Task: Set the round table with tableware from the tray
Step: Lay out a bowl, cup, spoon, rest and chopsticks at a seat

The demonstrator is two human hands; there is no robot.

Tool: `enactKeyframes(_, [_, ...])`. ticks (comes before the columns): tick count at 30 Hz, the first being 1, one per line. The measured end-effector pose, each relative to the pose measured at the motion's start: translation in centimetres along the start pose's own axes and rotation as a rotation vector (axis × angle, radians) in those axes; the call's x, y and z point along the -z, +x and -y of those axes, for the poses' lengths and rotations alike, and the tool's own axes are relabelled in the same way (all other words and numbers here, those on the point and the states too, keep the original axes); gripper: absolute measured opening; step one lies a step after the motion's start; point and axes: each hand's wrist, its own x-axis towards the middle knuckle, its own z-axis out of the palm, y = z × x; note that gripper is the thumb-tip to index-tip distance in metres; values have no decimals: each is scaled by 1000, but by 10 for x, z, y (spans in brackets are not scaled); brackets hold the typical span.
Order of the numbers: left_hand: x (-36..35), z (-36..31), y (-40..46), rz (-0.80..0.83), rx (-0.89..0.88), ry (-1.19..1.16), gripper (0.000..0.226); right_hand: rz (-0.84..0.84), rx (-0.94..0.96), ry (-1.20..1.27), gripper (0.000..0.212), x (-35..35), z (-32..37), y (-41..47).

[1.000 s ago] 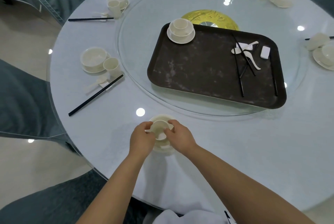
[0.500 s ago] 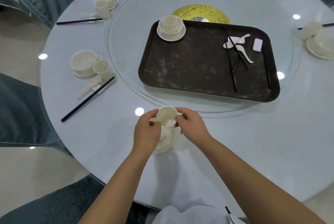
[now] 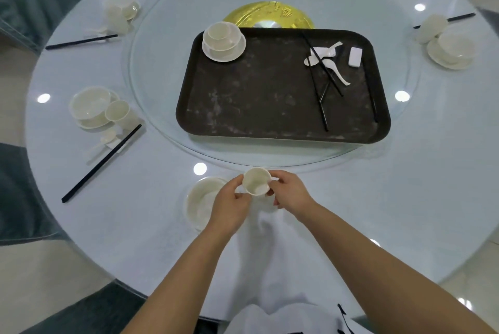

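Both forearms reach fwd from bottom edge, converging near table's (image 3: pixel 405 212) near rim. Left hand (image 3: pixel 232 205) & right hand (image 3: pixel 290 193) pinch a small cream cup (image 3: pixel 256 181) btwn fingertips, held tilted, mouth toward camera, above the cloth. Just left, partly under left hand, a bowl on its saucer (image 3: pixel 201 202) sits on the table. Further out, on the glass turntable (image 3: pixel 151 85), dark tray (image 3: pixel 270 101) w/ stacked bowl set (image 3: pixel 223 41), chopsticks (image 3: pixel 320 85), spoons (image 3: pixel 330 63).
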Motion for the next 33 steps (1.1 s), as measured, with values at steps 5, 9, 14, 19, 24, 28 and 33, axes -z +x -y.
enactKeyframes(5, [-1,2,4,-18,-21,-25,34,5,-37,39,27,0,1,5])
enactKeyframes(9, [9,10,6,-172,1,11,38,-50,-138,140,23,-1,-15,3])
enactKeyframes(14, [38,31,1,-490,11,6,36,124,-259,97,21,-16,-40,-10])
enactKeyframes(19, [55,57,-3,-554,191,-38,51,228,-267,161,21,-49,-38,-16])
enactKeyframes(24, [64,74,-11,-437,285,-166,63,273,-209,117,25,-68,-29,-19])
enactKeyframes(28, [69,81,-13,-353,343,-233,77,268,-206,98,27,-77,-26,-20])
enactKeyframes(33, [75,86,-11,-339,348,-246,74,262,-197,80,30,-81,-22,-21])
